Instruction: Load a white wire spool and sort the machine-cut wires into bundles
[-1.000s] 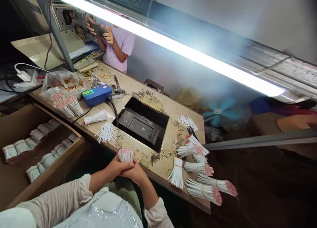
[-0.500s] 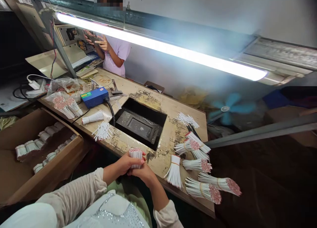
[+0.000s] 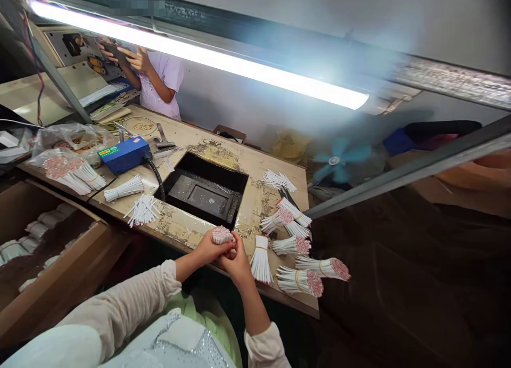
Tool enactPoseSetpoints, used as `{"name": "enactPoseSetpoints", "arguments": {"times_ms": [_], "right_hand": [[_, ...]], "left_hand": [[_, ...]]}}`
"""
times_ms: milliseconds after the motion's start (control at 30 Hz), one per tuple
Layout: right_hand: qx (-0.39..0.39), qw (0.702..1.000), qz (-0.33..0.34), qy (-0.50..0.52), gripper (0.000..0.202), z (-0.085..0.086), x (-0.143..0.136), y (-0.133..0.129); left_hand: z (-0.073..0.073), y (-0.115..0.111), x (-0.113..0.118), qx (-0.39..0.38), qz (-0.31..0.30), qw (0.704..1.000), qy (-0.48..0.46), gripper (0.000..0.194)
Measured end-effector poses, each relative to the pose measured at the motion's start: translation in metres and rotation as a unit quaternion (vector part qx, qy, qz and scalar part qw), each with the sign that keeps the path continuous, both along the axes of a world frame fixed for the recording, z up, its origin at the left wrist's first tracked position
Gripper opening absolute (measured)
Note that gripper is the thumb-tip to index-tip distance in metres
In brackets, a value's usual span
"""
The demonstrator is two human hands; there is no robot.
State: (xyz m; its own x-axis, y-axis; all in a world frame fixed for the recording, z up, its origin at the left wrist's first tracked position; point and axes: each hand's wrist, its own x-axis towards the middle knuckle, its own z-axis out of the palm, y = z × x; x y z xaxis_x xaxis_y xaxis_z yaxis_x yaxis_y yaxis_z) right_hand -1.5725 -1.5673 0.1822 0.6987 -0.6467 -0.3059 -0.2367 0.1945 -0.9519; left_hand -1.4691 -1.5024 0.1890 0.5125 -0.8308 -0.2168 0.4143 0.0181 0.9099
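Note:
Above the table's front edge, my left hand (image 3: 208, 249) is closed around a bundle of thin white sticks (image 3: 221, 234), whose pinkish-red ends face up. My right hand (image 3: 240, 262) has its fingers bent and pressed against the right side of the same bundle, below the coloured ends. The lower part of the bundle is hidden by both hands. Just right of my hands stands a banded bundle (image 3: 262, 259), its sticks fanning out downward. Several more bundles (image 3: 299, 280) with rubber bands and reddish ends lie along the table's right side.
A dark rectangular recess (image 3: 203, 189) opens in the worn tabletop. Left of it are a blue box (image 3: 125, 154) with a black hose, loose sticks (image 3: 142, 210) and a cardboard carton (image 3: 80, 261) of bundles. Across the table stands a person (image 3: 162, 78) holding a phone-like object. A lamp tube (image 3: 199, 51) hangs overhead.
The bundle has tilted so that its coloured ends face me more. My right hand has shifted from beneath it to its right side. The camera view has turned to the right.

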Motion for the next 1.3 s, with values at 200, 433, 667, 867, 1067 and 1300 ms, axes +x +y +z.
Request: {"name": "enactPoseSetpoints", "arguments": {"times_ms": [200, 433, 667, 867, 1067, 1300], "right_hand": [[-0.086, 0.996, -0.005, -0.039, 0.085, -0.011, -0.005, 0.002], [-0.180, 0.983, -0.008, -0.032, 0.081, -0.022, -0.008, 0.006], [-0.338, 0.937, 0.043, 0.075, 0.089, -0.014, -0.018, 0.005], [-0.492, 0.859, 0.125, 0.068, 0.089, 0.029, -0.021, 0.006], [-0.611, 0.746, 0.231, 0.131, 0.089, 0.045, -0.017, 0.004], [-0.638, 0.715, 0.243, 0.149, 0.088, 0.050, -0.016, 0.002]], "left_hand": [[-0.013, -0.003, -0.004, -0.037, 0.004, 0.981, -0.191, 0.028], [-0.019, 0.003, 0.000, -0.068, -0.024, 0.957, -0.282, 0.021], [-0.026, 0.002, -0.001, -0.037, -0.024, 0.950, -0.310, 0.018], [-0.030, 0.002, 0.000, -0.025, -0.037, 0.954, -0.296, 0.028], [-0.035, 0.003, 0.003, -0.054, -0.032, 0.961, -0.269, 0.051], [-0.035, 0.003, 0.004, -0.058, -0.040, 0.956, -0.284, 0.048]]}}
